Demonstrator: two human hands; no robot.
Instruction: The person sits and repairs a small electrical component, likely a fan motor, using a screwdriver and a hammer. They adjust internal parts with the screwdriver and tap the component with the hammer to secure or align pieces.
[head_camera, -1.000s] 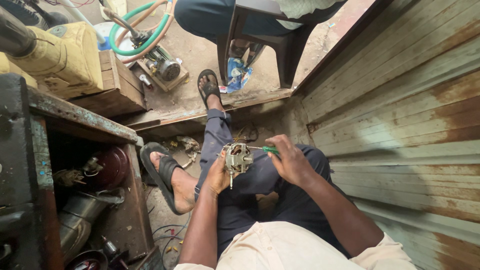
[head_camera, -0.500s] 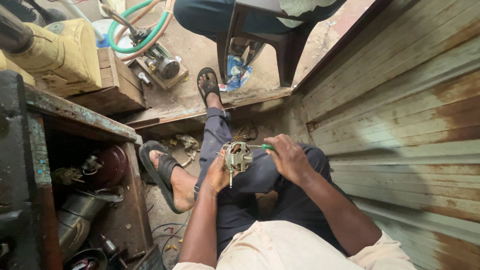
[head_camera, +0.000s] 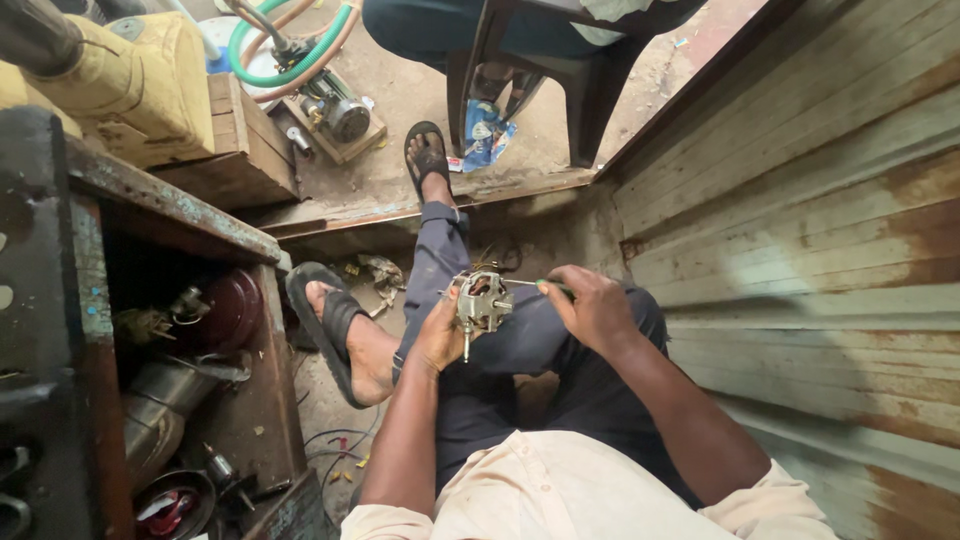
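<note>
Small grey metal motor (head_camera: 484, 300) w/ shaft

The working space is a narrow gap. On the right, a rusted corrugated metal wall (head_camera: 800, 250) closes that side just beside the right hand (head_camera: 595, 310). On the left, a wooden shelf unit (head_camera: 170, 215) packed with metal parts blocks passage. Below the left hand (head_camera: 440, 335) and the small motor (head_camera: 483, 300) lie the person's own legs; a sandalled foot (head_camera: 335, 330) fills the floor gap beside the shelf. Ahead, a raised threshold (head_camera: 420, 205) crosses the floor, with a dark chair (head_camera: 560, 70) beyond it. Open room remains above the lap only.
</note>
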